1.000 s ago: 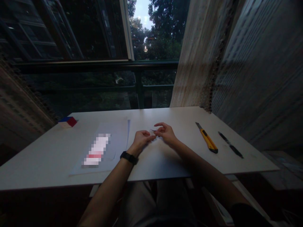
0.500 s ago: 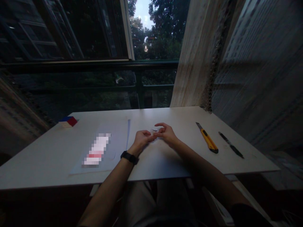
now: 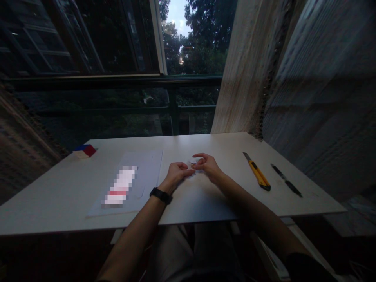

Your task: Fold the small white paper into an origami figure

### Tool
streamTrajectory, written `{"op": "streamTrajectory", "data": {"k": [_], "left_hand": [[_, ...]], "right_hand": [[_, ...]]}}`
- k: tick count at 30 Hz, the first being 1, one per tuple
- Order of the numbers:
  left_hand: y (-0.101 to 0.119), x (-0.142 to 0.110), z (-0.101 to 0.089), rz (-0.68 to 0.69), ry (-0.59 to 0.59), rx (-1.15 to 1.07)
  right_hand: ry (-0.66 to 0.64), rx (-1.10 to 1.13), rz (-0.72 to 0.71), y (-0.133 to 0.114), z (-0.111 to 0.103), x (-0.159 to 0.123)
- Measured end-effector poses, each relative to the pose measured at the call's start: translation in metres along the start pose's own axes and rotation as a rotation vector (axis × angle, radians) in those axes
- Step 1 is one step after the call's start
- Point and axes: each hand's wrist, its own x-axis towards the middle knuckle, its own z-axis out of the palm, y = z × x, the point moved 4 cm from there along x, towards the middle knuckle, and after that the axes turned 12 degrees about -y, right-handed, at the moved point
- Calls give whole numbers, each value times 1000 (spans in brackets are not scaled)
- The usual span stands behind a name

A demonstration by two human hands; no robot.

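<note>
Over the middle of the white table (image 3: 199, 203), both hands pinch a small whitish piece (image 3: 192, 161) that looks like thin paper; its exact kind is too small and blurred to tell. My left hand (image 3: 176, 171), with a black band on the wrist, has thumb and fingers closed at the piece's near left side. My right hand (image 3: 208, 164) grips it from the right, its index finger arched above. The fingertips nearly meet and hide part of the piece.
Right of my hands lie a yellow utility knife (image 3: 257, 172), blade out, and a dark pen (image 3: 286, 180). On the left are a sheet of paper (image 3: 151, 168) bearing a blurred-out item (image 3: 120, 186), and a coloured cube (image 3: 84, 151) at the far corner. A curtain (image 3: 235, 78) hangs behind.
My fingertips have shifted slightly around the small whitish piece, the right ones drawing back a little. The sheet's right edge now lies flatter. The knife, pen and cube have stayed put.
</note>
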Motion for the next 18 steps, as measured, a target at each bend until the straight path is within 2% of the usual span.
{"op": "streamTrajectory", "data": {"k": [3, 10, 18], "left_hand": [[0, 0, 0, -6, 5, 22], [1, 1, 1, -14, 0, -23], [-1, 2, -1, -16, -7, -91]], "right_hand": [[23, 2, 21, 1, -3, 0], [-19, 42, 53, 4, -7, 2], [-3, -19, -9, -9, -1, -4]]}}
